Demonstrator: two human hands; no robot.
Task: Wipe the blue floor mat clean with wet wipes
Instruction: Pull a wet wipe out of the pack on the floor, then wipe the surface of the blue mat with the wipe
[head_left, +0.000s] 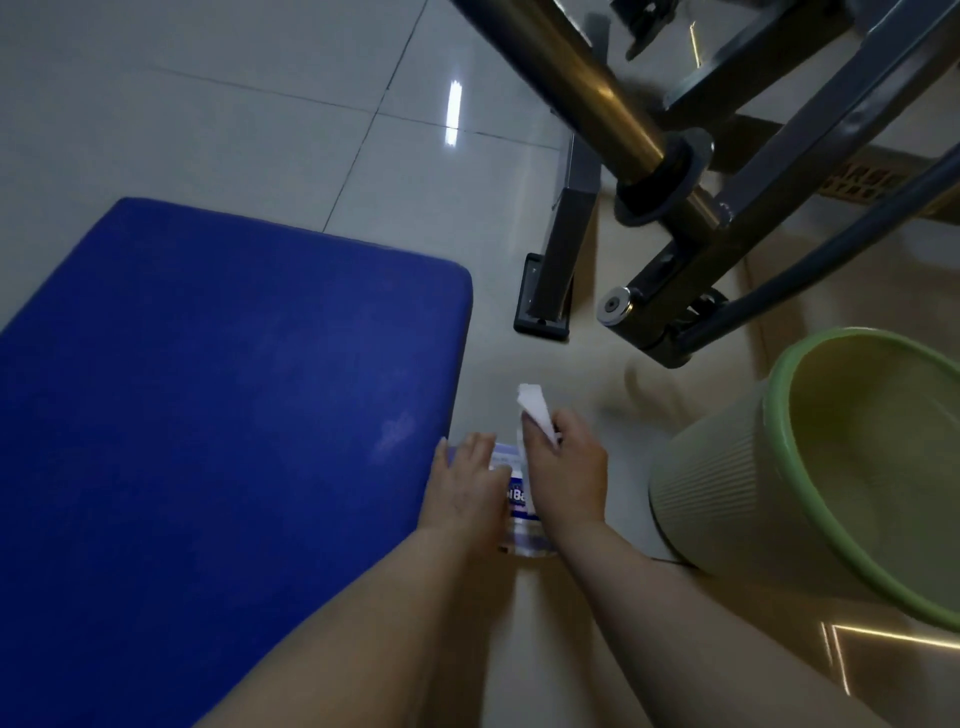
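Observation:
The blue floor mat (218, 395) lies on the tiled floor and fills the left half of the view; a pale smudge shows near its right edge. Just right of the mat a pack of wet wipes (518, 501) lies on the floor, mostly covered by my hands. My left hand (467, 491) rests flat on the pack with its fingers straight. My right hand (566, 475) pinches a white wet wipe (535, 410) that sticks up from the pack.
A pale ribbed bin with a green rim (779, 467) stands at the right, close to my right forearm. Dark metal exercise equipment (675, 171) with a foot (545, 291) stands beyond the pack. Glossy floor tiles (234, 104) stretch behind the mat.

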